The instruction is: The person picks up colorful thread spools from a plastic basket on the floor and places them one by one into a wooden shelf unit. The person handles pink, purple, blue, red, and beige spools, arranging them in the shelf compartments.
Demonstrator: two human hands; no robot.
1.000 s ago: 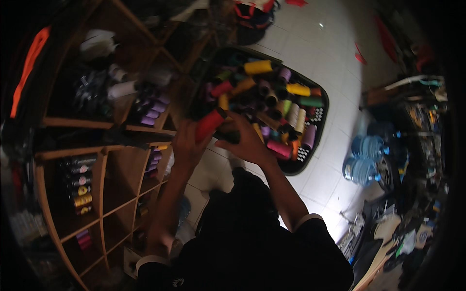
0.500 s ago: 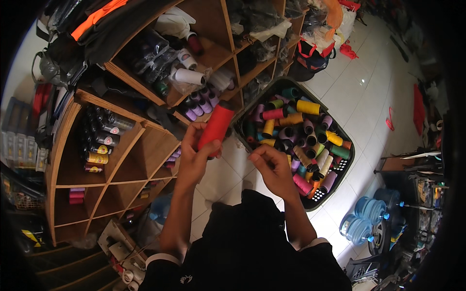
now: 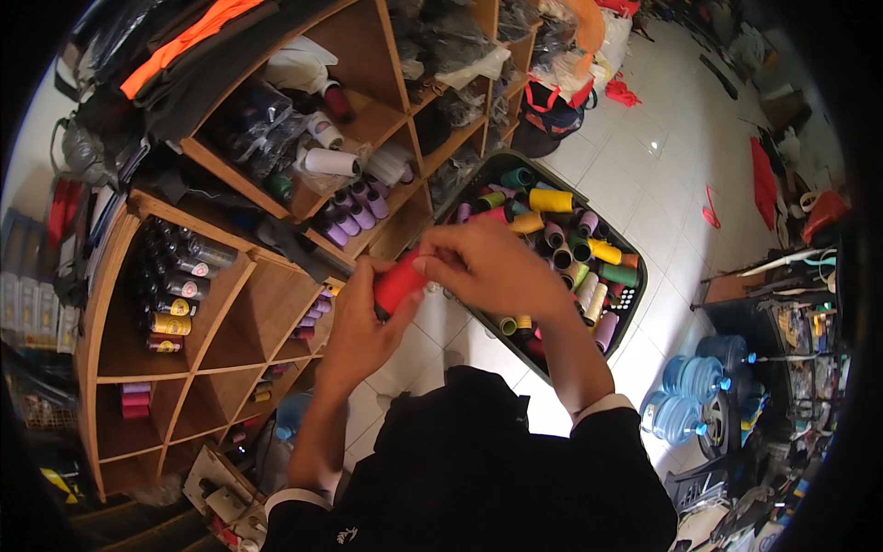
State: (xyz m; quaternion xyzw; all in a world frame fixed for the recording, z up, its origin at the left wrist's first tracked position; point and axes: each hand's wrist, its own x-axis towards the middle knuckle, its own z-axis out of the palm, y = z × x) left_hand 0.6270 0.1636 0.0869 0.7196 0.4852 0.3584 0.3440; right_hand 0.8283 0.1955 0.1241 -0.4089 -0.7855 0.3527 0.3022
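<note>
My left hand [image 3: 354,322] is closed around a red thread spool [image 3: 399,283], which leans up and to the right in front of my chest. At the spool's upper end my right hand [image 3: 492,262] has its fingers curled and pressed against the red thread. The spool's top is hidden behind those fingers, and any loose thread end is too fine to make out. Just beyond my right hand sits a dark plastic basket [image 3: 635,293] heaped with thread spools, among them a yellow spool [image 3: 551,201] and a green spool [image 3: 617,274]. My right hand and forearm cover part of it.
Wooden cubby shelves [image 3: 189,373] stand on the left, holding purple spools [image 3: 357,204], black-wrapped spools [image 3: 184,287] and plastic-bagged goods. Blue water jugs [image 3: 681,416] are on the tiled floor at right. A dark bag with red handles [image 3: 558,109] lies beyond the basket.
My right hand has moved up and left from beside the basket to the spool's upper end. The red spool has shifted slightly lower in my left hand's grip. The whole view has turned a little.
</note>
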